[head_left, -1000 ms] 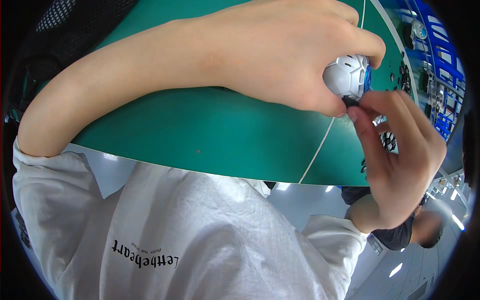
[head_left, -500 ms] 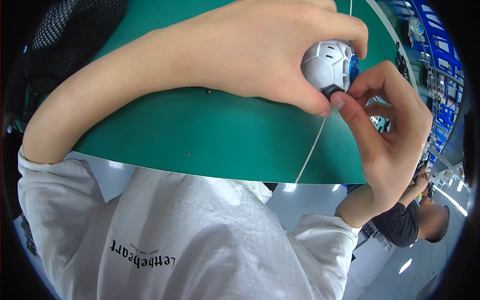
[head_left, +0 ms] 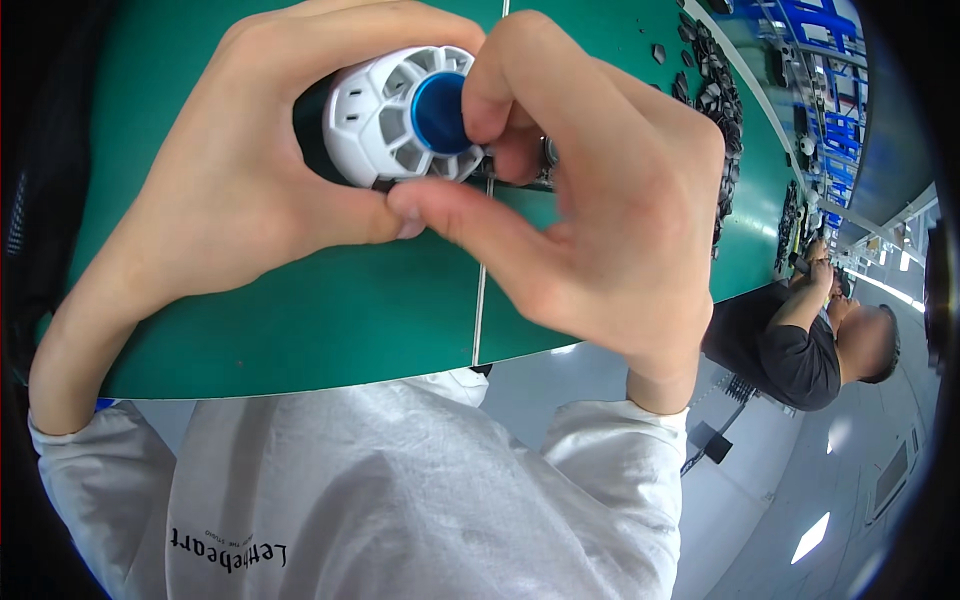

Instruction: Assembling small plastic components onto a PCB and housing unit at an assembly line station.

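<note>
A white ball-shaped plastic shell with a panelled surface, open spoked gaps and a round blue disc faces up over the green table. My left hand is wrapped round its left side, thumb below and fingers over the far side. From the right, my right hand closes on the ball: its thumb presses the lower rim beside my left thumb, its bent fingers touch the disc's right edge. A small dark piece shows at the rim by the thumbs, mostly covered.
Many loose black pieces are heaped along the right side of the green table. A pale line crosses the tabletop. A dark mesh bag lies at the far left. Beyond the table on the right, a person in a dark shirt works near blue racks.
Both hands have moved left with the ball, which is turned so its blue disc and spokes show. More of the black heap is in view. My right thumb stays at the lower rim.
</note>
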Action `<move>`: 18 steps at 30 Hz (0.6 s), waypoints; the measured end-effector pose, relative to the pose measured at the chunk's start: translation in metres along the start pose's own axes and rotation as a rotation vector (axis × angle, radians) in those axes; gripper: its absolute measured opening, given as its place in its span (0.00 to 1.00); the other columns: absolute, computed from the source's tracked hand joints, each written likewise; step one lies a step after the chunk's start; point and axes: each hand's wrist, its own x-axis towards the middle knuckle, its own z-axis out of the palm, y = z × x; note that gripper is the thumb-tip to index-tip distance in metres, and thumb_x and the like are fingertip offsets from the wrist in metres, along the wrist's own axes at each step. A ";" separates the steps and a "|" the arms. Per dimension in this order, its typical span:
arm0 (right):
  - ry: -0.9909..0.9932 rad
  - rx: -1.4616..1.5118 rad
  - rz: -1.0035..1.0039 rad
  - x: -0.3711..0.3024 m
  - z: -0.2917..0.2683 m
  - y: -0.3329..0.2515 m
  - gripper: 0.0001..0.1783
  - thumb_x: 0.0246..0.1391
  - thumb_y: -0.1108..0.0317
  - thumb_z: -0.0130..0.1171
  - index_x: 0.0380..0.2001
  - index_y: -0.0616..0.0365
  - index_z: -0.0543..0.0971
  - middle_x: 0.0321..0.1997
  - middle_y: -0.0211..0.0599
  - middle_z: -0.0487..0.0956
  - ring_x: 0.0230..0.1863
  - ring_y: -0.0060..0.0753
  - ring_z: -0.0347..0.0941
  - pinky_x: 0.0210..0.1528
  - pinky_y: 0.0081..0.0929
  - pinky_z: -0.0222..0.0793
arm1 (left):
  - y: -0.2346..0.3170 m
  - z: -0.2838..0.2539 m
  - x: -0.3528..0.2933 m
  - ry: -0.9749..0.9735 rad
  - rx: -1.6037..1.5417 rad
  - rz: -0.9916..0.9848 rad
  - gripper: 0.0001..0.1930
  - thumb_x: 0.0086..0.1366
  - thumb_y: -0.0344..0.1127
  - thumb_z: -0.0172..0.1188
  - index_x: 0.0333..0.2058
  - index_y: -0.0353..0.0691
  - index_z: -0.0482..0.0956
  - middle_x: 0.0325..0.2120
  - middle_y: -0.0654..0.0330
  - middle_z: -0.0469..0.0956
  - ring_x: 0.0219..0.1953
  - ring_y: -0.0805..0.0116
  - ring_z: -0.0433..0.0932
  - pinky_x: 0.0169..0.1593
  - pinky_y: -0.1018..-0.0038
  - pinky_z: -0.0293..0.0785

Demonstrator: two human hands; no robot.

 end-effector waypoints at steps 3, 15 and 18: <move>0.010 -0.042 -0.043 -0.005 0.001 0.001 0.15 0.34 0.72 0.71 0.26 0.57 0.75 0.22 0.29 0.74 0.18 0.30 0.66 0.21 0.25 0.61 | 0.002 -0.002 -0.003 -0.007 0.051 0.039 0.36 0.35 0.31 0.72 0.50 0.36 0.79 0.42 0.56 0.78 0.41 0.62 0.74 0.50 0.67 0.70; 0.145 -0.519 0.471 -0.034 -0.092 0.142 0.11 0.57 0.68 0.63 0.42 0.59 0.83 0.27 0.31 0.81 0.25 0.23 0.70 0.30 0.19 0.64 | -0.007 -0.024 0.002 -0.154 0.069 0.093 0.34 0.50 0.32 0.71 0.58 0.39 0.73 0.46 0.54 0.78 0.42 0.61 0.77 0.48 0.70 0.73; 0.044 -0.595 0.570 -0.042 -0.095 0.179 0.11 0.57 0.67 0.63 0.42 0.59 0.83 0.27 0.30 0.81 0.25 0.23 0.70 0.31 0.19 0.64 | -0.014 -0.032 0.001 -0.196 0.081 0.126 0.34 0.55 0.32 0.71 0.61 0.40 0.71 0.46 0.54 0.77 0.41 0.62 0.77 0.46 0.71 0.73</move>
